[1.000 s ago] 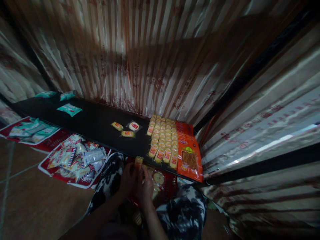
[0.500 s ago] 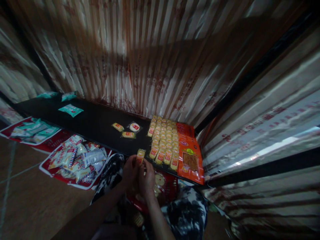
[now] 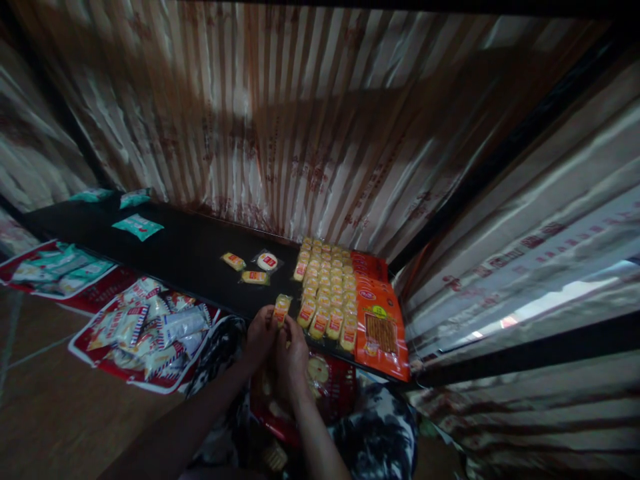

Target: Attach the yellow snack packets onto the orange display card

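Between my left hand point(image 3: 261, 333) and my right hand point(image 3: 294, 353) is a small yellow wrapped snack point(image 3: 281, 309) with a red label, pinched upright by the fingers of both. It is just over the front edge of a long black shelf point(image 3: 190, 247). Right of it on the shelf stand close rows of the same kind of wrapped snacks point(image 3: 325, 287). Behind my hands lie two loose yellow packets point(image 3: 255, 277) and a round white-and-red packet point(image 3: 267, 261). Below my hands, partly hidden by them, sits a red container point(image 3: 340, 387) with more pale snacks.
Orange snack bags point(image 3: 383, 327) lie at the shelf's right end. Teal packets point(image 3: 138, 227) rest at the far left. Below the front edge are a red tray of white packets point(image 3: 145, 330) and a tray of teal packets point(image 3: 65, 267). A pleated curtain point(image 3: 280, 133) hangs behind.
The view has tilted slightly, so the shelf sits a little lower in it. My hands keep the wrapped snack in nearly the same place, a touch nearer the shelf rows.
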